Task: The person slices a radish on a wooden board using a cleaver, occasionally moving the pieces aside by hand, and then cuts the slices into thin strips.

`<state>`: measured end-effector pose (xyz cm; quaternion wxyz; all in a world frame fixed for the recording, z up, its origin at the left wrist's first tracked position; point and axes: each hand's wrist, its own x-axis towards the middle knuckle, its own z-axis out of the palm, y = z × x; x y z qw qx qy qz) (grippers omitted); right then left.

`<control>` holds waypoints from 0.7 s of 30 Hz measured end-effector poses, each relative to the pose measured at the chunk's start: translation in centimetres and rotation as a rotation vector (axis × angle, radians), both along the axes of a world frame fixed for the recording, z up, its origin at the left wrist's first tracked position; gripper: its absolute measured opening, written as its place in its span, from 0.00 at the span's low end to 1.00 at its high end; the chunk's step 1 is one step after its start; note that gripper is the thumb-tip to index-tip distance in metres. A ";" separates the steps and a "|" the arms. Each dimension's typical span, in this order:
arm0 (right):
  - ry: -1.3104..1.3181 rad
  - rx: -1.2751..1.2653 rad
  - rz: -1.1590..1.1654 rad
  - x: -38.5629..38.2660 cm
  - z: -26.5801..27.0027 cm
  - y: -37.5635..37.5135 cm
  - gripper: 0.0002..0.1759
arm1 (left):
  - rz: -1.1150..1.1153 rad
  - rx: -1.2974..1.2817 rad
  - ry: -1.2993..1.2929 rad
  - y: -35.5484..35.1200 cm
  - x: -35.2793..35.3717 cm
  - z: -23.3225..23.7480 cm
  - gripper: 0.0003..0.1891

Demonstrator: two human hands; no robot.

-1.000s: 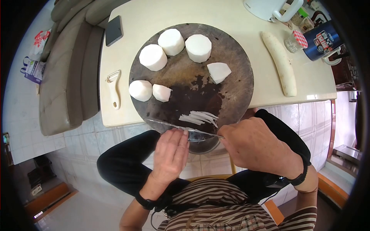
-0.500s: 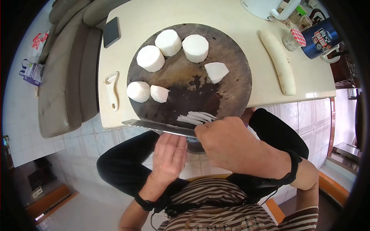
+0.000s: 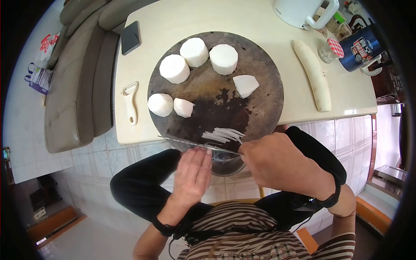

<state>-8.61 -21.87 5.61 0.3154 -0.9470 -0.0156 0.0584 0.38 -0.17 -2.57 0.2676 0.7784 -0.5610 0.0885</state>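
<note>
My right hand (image 3: 281, 160) is wrapped around the handle of a kitchen knife (image 3: 186, 142), whose blade appears nearly edge-on above the near rim of a round dark chopping board (image 3: 199, 89). Close against the blade are the bunched fingertips of my left hand (image 3: 193, 175); whatever lies under them is hidden. Beyond the blade lies a small pile of thin white strips (image 3: 223, 134). Several peeled white radish chunks (image 3: 174, 69) sit around the far and left parts of the board, and a wedge-shaped piece (image 3: 245, 86) is on its right.
On the table (image 3: 260, 21) are a peeler (image 3: 130, 104), a phone (image 3: 131, 37), a long whole radish (image 3: 313, 76), a glass jar (image 3: 331, 50), a blue cup (image 3: 360, 50) and a white kettle (image 3: 294, 13). A metal bowl (image 3: 229, 169) shows below the board's near edge.
The knife has turned so its blade shows thinner, and my right hand has shifted slightly right. My left hand stays by the blade. The whole view has moved a little.
</note>
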 end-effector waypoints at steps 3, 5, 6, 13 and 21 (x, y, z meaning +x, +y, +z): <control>0.072 -0.002 0.008 0.2 0.4 -0.4 0.03 | -0.008 0.011 -0.002 0.1 0.2 0.0 0.21; 0.074 -0.002 0.006 0.2 0.3 -0.4 0.03 | -0.009 0.014 -0.005 0.1 0.2 0.0 0.21; 0.076 -0.003 0.002 0.2 0.3 -0.5 0.03 | -0.012 0.016 -0.008 0.1 0.2 0.0 0.21; 0.131 0.018 0.013 0.4 1.0 -1.1 0.04 | -0.005 0.015 -0.002 0.2 0.1 -0.2 0.21; 0.074 0.013 0.027 0.4 0.2 0.3 0.04 | -0.016 0.009 -0.010 0.2 0.0 -0.2 0.21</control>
